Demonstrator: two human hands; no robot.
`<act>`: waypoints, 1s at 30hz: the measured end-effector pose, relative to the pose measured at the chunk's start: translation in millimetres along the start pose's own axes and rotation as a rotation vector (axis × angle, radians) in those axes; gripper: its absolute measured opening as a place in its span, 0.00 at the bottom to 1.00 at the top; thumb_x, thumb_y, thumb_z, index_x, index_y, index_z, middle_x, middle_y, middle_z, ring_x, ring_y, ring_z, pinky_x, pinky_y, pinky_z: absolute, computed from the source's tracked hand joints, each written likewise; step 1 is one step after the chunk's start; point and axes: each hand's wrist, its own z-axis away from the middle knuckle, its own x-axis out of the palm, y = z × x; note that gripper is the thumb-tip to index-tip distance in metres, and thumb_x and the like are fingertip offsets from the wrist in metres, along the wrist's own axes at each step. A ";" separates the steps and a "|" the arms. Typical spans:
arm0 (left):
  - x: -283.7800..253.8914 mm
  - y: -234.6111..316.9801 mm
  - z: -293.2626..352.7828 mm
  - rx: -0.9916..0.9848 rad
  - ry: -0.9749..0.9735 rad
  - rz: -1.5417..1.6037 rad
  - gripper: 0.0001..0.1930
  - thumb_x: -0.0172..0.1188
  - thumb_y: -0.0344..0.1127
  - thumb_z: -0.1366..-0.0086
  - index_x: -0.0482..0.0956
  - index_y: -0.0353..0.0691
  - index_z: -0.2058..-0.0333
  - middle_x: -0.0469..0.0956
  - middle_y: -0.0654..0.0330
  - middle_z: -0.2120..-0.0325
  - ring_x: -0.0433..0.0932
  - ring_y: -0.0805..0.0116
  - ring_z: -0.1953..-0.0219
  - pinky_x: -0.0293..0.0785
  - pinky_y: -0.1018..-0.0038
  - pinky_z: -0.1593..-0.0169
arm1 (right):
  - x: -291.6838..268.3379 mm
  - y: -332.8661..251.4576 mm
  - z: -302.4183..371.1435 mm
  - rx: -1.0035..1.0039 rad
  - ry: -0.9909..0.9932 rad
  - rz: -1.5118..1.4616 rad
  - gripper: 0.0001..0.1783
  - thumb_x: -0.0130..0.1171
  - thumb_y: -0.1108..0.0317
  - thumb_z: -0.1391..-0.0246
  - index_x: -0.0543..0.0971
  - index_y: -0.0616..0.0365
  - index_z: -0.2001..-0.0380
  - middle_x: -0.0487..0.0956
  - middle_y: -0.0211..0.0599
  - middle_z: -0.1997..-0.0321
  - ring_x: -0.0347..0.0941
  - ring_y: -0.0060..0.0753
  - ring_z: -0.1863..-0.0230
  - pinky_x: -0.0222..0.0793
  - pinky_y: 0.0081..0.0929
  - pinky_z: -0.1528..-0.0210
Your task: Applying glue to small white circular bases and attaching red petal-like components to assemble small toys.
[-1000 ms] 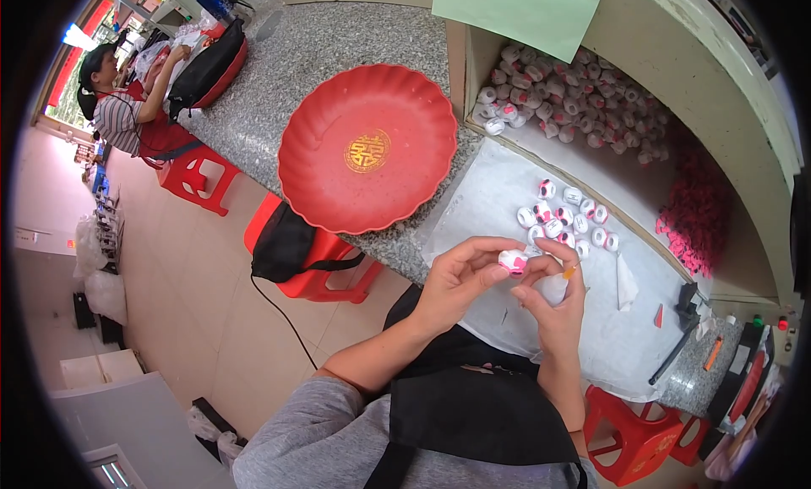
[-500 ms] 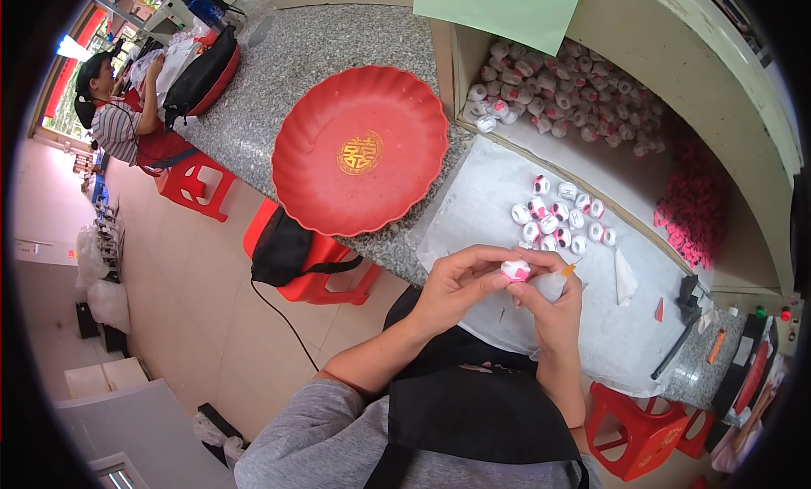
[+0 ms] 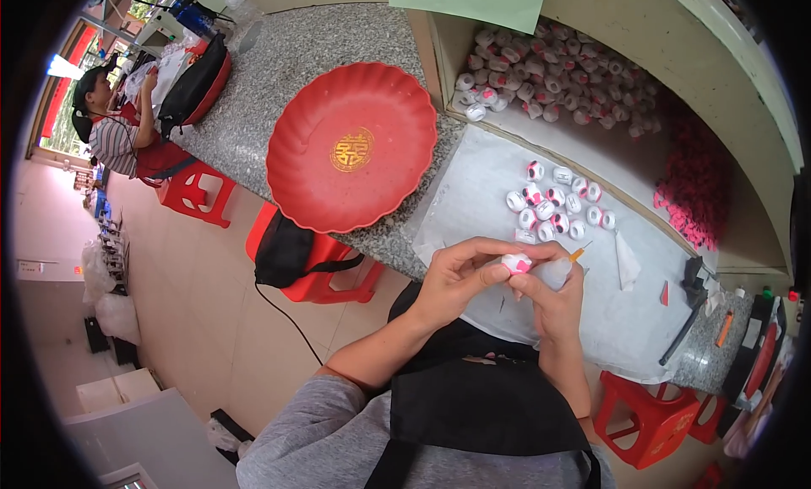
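left hand (image 3: 456,279) and right hand (image 3: 553,290) we are pinching closed around a small white-and-pink ball (image 3: 516,263), red tray (image 3: 351,147) lying at ten o'clock.

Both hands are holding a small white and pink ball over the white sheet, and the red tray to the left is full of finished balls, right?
Not quite. The head view shows the red tray empty. The rest holds: left hand and right hand hold the small white and pink ball over the white sheet.

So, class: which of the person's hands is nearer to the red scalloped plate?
Left. The left hand sits just below the red scalloped plate's lower right rim; the right hand lies farther right.
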 end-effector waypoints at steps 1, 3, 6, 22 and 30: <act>-0.4 0.4 -0.5 0.001 -0.004 -0.001 0.12 0.49 0.26 0.46 0.67 0.30 0.61 0.70 0.55 0.66 0.70 0.71 0.67 0.68 0.77 0.63 | -0.4 -0.4 -0.4 0.007 0.004 -0.016 0.14 0.59 0.76 0.66 0.71 0.64 0.70 0.70 0.29 0.81 0.62 0.15 0.81 0.57 0.11 0.81; -0.9 1.7 -3.2 -0.035 -0.056 -0.015 0.13 0.48 0.26 0.46 0.66 0.30 0.60 0.69 0.55 0.64 0.69 0.71 0.65 0.67 0.77 0.62 | -2.4 -0.6 1.0 0.001 0.012 -0.011 0.15 0.58 0.76 0.65 0.71 0.65 0.69 0.70 0.30 0.80 0.63 0.15 0.81 0.57 0.11 0.80; 3.6 1.6 -1.3 -0.001 -0.035 -0.034 0.14 0.48 0.26 0.45 0.66 0.31 0.59 0.69 0.55 0.62 0.68 0.71 0.63 0.66 0.77 0.60 | -2.2 -3.0 1.6 0.022 0.031 -0.014 0.15 0.57 0.78 0.65 0.70 0.66 0.69 0.71 0.33 0.79 0.64 0.18 0.81 0.58 0.13 0.81; 11.2 -1.4 4.8 0.013 0.098 0.050 0.13 0.50 0.24 0.48 0.67 0.30 0.62 0.71 0.53 0.67 0.70 0.71 0.65 0.68 0.78 0.63 | 0.8 1.1 2.4 -0.027 0.007 -0.033 0.14 0.54 0.78 0.63 0.70 0.66 0.67 0.72 0.34 0.78 0.67 0.20 0.79 0.59 0.12 0.79; 3.4 -3.4 2.1 -0.010 0.038 0.023 0.10 0.52 0.24 0.49 0.68 0.32 0.65 0.71 0.53 0.68 0.68 0.69 0.62 0.64 0.71 0.56 | -5.8 5.5 4.3 0.025 -0.009 -0.068 0.14 0.54 0.78 0.63 0.70 0.66 0.68 0.72 0.35 0.79 0.67 0.19 0.79 0.59 0.12 0.79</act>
